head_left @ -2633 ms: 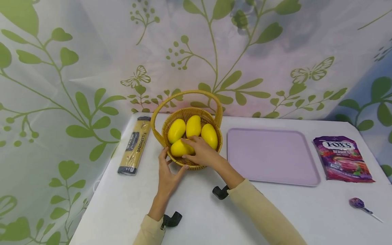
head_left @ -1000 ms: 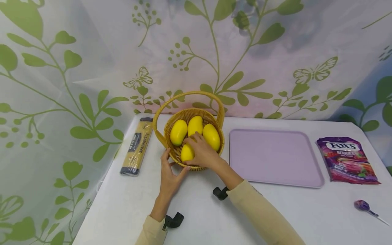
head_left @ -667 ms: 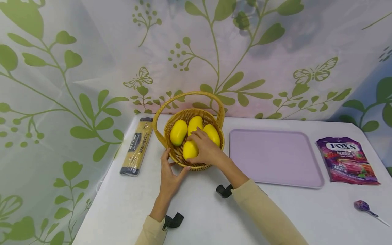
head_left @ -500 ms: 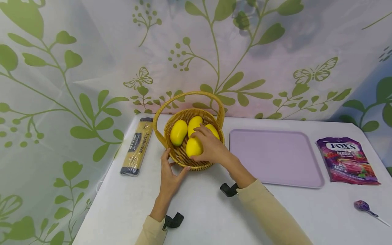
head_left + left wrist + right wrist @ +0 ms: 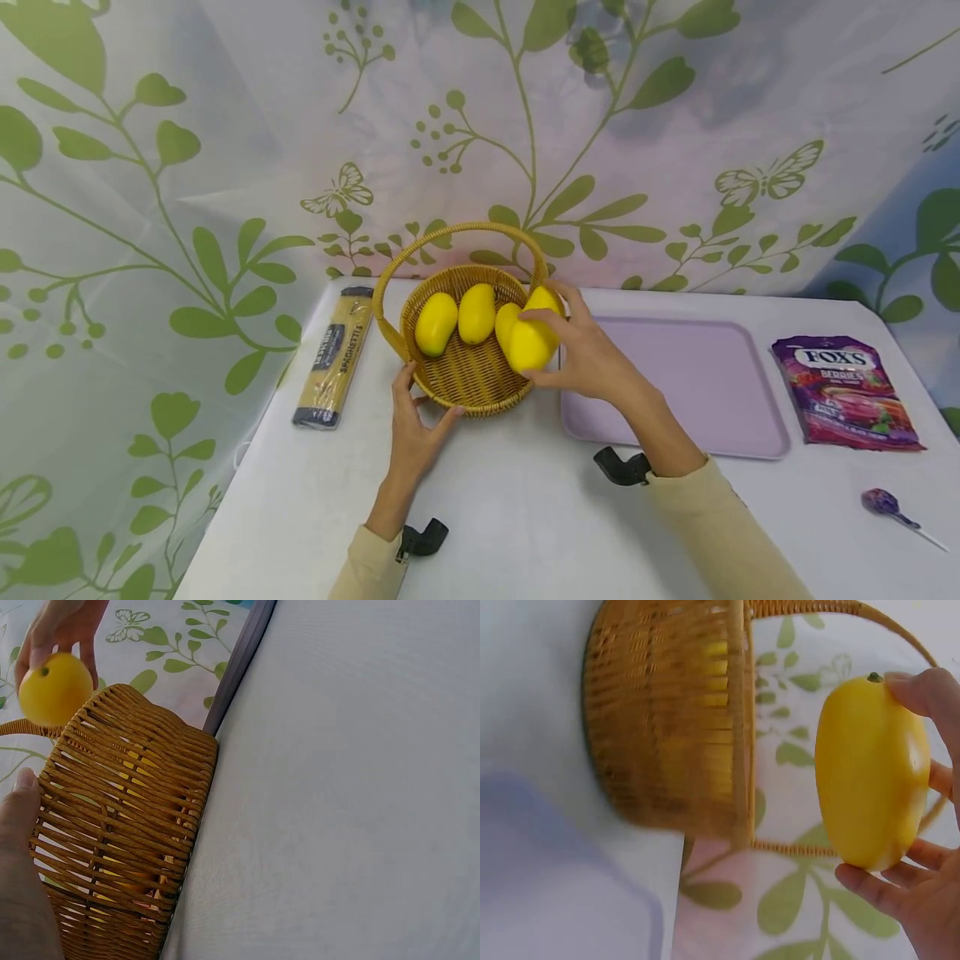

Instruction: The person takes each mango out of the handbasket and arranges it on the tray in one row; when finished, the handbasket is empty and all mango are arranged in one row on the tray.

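Observation:
My right hand [image 5: 592, 350] holds a yellow mango [image 5: 531, 346] over the right rim of a wicker basket [image 5: 472, 379]. In the right wrist view the thumb presses near the stem end of this mango [image 5: 870, 772], and the fingers [image 5: 870, 889] support its other end. Three more mangoes lie inside: one on the left [image 5: 437, 323], one in the middle [image 5: 476, 313], and one on the right [image 5: 506, 323], partly hidden behind the held one. My left hand [image 5: 414, 437] grips the basket's front left side, thumb and fingers spread along the rim.
Left of the basket lies a spaghetti packet [image 5: 332, 358]. A lilac tray [image 5: 675, 383] sits to its right, partly under my right hand. Further right are a purple candy bag [image 5: 847, 392] and a lollipop [image 5: 881, 502]. The basket's tall handle [image 5: 465, 227] arches up near the patterned backdrop.
My right hand has taken the front mango, lifted it and carried it right, out past the basket's rim. The front of the basket floor now shows. The left hand stays at the rim.

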Demonstrator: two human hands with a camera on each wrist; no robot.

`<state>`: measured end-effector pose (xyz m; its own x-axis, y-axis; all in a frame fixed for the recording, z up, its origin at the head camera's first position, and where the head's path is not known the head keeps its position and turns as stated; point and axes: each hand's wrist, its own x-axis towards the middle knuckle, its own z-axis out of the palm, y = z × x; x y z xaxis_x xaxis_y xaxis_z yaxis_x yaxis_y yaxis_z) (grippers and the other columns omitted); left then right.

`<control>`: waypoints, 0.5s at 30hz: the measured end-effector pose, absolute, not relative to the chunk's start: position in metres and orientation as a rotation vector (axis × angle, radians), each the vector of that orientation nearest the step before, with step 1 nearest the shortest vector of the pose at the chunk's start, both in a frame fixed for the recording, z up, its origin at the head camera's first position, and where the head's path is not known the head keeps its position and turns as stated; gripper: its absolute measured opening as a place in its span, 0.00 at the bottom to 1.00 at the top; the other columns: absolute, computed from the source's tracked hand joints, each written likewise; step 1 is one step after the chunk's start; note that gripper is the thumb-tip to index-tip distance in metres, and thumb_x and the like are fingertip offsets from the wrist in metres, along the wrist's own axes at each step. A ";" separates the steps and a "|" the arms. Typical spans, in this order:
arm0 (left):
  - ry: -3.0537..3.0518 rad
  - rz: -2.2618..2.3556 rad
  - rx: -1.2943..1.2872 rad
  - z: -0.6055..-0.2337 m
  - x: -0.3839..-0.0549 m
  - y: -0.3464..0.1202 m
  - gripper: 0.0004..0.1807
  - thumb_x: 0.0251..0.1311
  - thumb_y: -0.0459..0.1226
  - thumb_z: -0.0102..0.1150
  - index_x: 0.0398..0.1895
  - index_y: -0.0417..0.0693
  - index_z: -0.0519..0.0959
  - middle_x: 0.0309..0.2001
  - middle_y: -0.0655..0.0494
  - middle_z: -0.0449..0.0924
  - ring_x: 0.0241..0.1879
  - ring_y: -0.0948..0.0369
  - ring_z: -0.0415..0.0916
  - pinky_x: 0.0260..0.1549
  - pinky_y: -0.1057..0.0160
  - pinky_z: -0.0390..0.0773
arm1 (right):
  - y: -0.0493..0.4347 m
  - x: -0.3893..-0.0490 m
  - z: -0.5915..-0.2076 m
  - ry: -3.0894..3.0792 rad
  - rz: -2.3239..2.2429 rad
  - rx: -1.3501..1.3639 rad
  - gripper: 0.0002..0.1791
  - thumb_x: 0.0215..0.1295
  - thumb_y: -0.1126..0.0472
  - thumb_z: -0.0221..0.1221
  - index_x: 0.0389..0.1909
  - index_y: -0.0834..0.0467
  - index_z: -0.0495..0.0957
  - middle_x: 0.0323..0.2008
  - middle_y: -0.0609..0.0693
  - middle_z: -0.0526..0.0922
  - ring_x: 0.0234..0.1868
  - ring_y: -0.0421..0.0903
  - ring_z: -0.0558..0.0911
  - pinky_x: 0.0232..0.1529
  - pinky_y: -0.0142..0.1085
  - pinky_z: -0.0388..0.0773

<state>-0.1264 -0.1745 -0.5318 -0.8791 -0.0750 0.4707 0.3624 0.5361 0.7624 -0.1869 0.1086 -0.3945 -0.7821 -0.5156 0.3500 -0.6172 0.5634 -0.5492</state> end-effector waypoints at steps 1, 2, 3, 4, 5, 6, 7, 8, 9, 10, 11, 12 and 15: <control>-2.327 -1.305 -0.232 -0.532 -0.126 -0.174 0.53 0.51 0.44 0.74 0.74 0.36 0.52 0.73 0.40 0.55 0.69 0.46 0.60 0.48 0.47 0.77 | 0.115 -0.186 -0.395 -2.637 1.023 0.953 0.38 0.44 0.55 0.77 0.60 0.49 0.73 0.73 0.59 0.50 0.69 0.62 0.64 0.58 0.58 0.75; -2.329 -1.306 -0.231 -0.532 -0.126 -0.174 0.53 0.51 0.44 0.74 0.74 0.36 0.52 0.73 0.40 0.55 0.69 0.46 0.60 0.48 0.47 0.77 | 0.121 -0.186 -0.396 -2.632 1.029 0.943 0.39 0.44 0.55 0.77 0.61 0.49 0.74 0.73 0.59 0.50 0.67 0.63 0.65 0.57 0.57 0.76; -2.330 -1.309 -0.231 -0.532 -0.126 -0.174 0.53 0.51 0.44 0.74 0.74 0.36 0.52 0.73 0.40 0.55 0.69 0.46 0.60 0.48 0.47 0.77 | 0.127 -0.186 -0.398 -2.630 1.031 0.936 0.39 0.44 0.56 0.77 0.60 0.48 0.74 0.73 0.59 0.50 0.67 0.63 0.66 0.57 0.58 0.76; -2.331 -1.310 -0.231 -0.532 -0.126 -0.174 0.53 0.51 0.44 0.73 0.74 0.36 0.52 0.73 0.40 0.55 0.69 0.46 0.60 0.48 0.47 0.77 | 0.133 -0.187 -0.401 -2.630 1.030 0.927 0.39 0.44 0.56 0.77 0.60 0.48 0.74 0.73 0.59 0.51 0.66 0.63 0.67 0.56 0.58 0.76; -2.333 -1.310 -0.230 -0.532 -0.127 -0.174 0.53 0.52 0.44 0.73 0.74 0.36 0.52 0.73 0.40 0.55 0.69 0.47 0.60 0.48 0.47 0.77 | 0.139 -0.187 -0.404 -2.631 1.031 0.920 0.38 0.43 0.57 0.77 0.60 0.48 0.74 0.73 0.59 0.52 0.65 0.62 0.67 0.56 0.58 0.76; -2.333 -1.310 -0.231 -0.532 -0.127 -0.174 0.52 0.52 0.44 0.73 0.74 0.36 0.52 0.73 0.40 0.55 0.69 0.46 0.60 0.48 0.47 0.77 | 0.145 -0.189 -0.407 -2.634 1.029 0.914 0.38 0.43 0.57 0.77 0.60 0.49 0.74 0.72 0.59 0.53 0.65 0.63 0.68 0.56 0.59 0.76; -2.331 -1.311 -0.232 -0.532 -0.127 -0.174 0.52 0.52 0.44 0.73 0.74 0.36 0.52 0.73 0.40 0.55 0.69 0.46 0.60 0.48 0.47 0.77 | 0.151 -0.190 -0.411 -2.639 1.026 0.906 0.39 0.43 0.57 0.77 0.60 0.49 0.75 0.72 0.59 0.53 0.65 0.63 0.67 0.56 0.59 0.76; -2.329 -1.313 -0.233 -0.531 -0.127 -0.174 0.52 0.52 0.43 0.73 0.74 0.36 0.52 0.73 0.40 0.55 0.69 0.46 0.60 0.48 0.47 0.77 | 0.156 -0.193 -0.415 -2.646 1.021 0.900 0.38 0.43 0.57 0.77 0.60 0.49 0.75 0.72 0.60 0.54 0.65 0.63 0.67 0.56 0.60 0.76; -2.328 -1.313 -0.233 -0.531 -0.127 -0.174 0.52 0.52 0.43 0.73 0.74 0.37 0.52 0.72 0.40 0.55 0.69 0.46 0.60 0.48 0.47 0.77 | 0.161 -0.195 -0.420 -2.657 1.014 0.895 0.38 0.43 0.58 0.77 0.60 0.50 0.75 0.72 0.61 0.54 0.65 0.63 0.67 0.56 0.60 0.76; -2.328 -1.312 -0.232 -0.531 -0.127 -0.174 0.53 0.52 0.43 0.74 0.74 0.37 0.52 0.72 0.40 0.55 0.69 0.46 0.60 0.48 0.47 0.77 | 0.166 -0.197 -0.424 -2.673 1.008 0.890 0.38 0.43 0.58 0.76 0.60 0.51 0.75 0.72 0.61 0.55 0.65 0.64 0.67 0.56 0.61 0.75; -2.328 -1.313 -0.231 -0.531 -0.126 -0.174 0.53 0.52 0.43 0.74 0.74 0.37 0.52 0.72 0.40 0.55 0.69 0.46 0.60 0.48 0.47 0.77 | 0.170 -0.200 -0.428 -2.694 1.006 0.885 0.38 0.44 0.58 0.76 0.60 0.52 0.75 0.71 0.62 0.55 0.65 0.65 0.67 0.56 0.62 0.74; -2.329 -1.314 -0.229 -0.531 -0.126 -0.174 0.53 0.51 0.43 0.74 0.74 0.37 0.51 0.72 0.40 0.55 0.69 0.46 0.60 0.48 0.46 0.77 | 0.173 -0.202 -0.432 -2.720 1.004 0.878 0.38 0.44 0.58 0.76 0.61 0.52 0.75 0.72 0.62 0.55 0.65 0.65 0.66 0.57 0.63 0.73; -2.333 -1.320 -0.223 -0.532 -0.126 -0.174 0.53 0.52 0.44 0.74 0.74 0.37 0.51 0.72 0.40 0.55 0.69 0.46 0.60 0.48 0.46 0.77 | 0.180 -0.207 -0.444 -2.813 0.986 0.860 0.39 0.45 0.56 0.76 0.62 0.53 0.74 0.72 0.63 0.55 0.66 0.67 0.65 0.58 0.65 0.71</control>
<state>-0.1256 -0.1743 -0.5317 -0.8865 -0.0780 0.4560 0.3508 0.5294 0.7725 -0.2069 0.1805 -0.4444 -0.8457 -0.4898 0.2118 -0.5149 0.6445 -0.5652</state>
